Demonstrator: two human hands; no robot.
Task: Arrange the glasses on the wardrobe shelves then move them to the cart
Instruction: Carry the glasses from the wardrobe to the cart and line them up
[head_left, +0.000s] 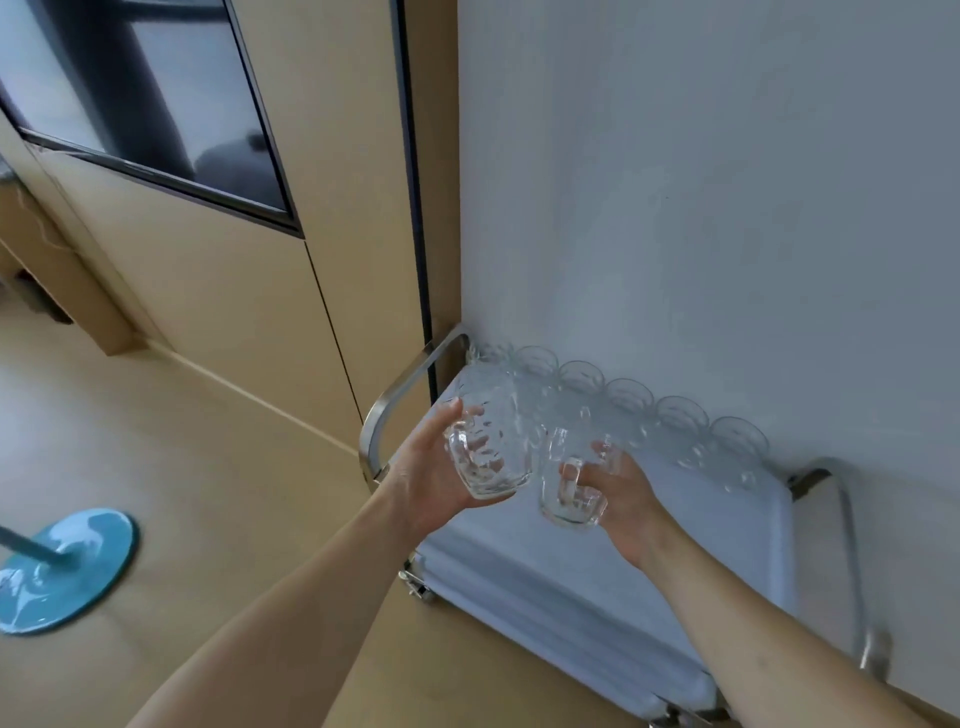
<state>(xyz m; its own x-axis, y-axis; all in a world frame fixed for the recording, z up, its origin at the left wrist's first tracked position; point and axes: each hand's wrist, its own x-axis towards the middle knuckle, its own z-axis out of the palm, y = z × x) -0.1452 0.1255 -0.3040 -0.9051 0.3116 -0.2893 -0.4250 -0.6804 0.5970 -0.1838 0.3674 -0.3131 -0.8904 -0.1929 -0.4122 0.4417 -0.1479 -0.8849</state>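
— Clear dimpled glass in both hands. Left hand (434, 470) curled round one glass mug (485, 441), fingers wrapped on its near side, thumb side under the base; held up over the left end of the cart (597, 577).

— And the right?

— Right hand (615, 491) gripping a second glass mug (569, 480), fingers hooked through or round its handle; exact finger placement blurred by the glass. Held just beside the first mug, touching or nearly so; hard to tell which.

— Position of the rest of the glasses?

— Lined up in a row of glasses (631, 402) along the far edge of the cart top, against the white wall (701, 182), rims side by side. Possibly a second row in front; too much overlap of clear glass to count.

— The cart itself?

— White top, metal handle (400, 402) curving at the left end, another metal rail at the right end. Parked against the wall, next to a beige door (291, 270) with a dark-framed window.

— Anything on the floor?

— Teal round base (67, 569) with a pole, at the left, well apart from the cart, on a tan floor.
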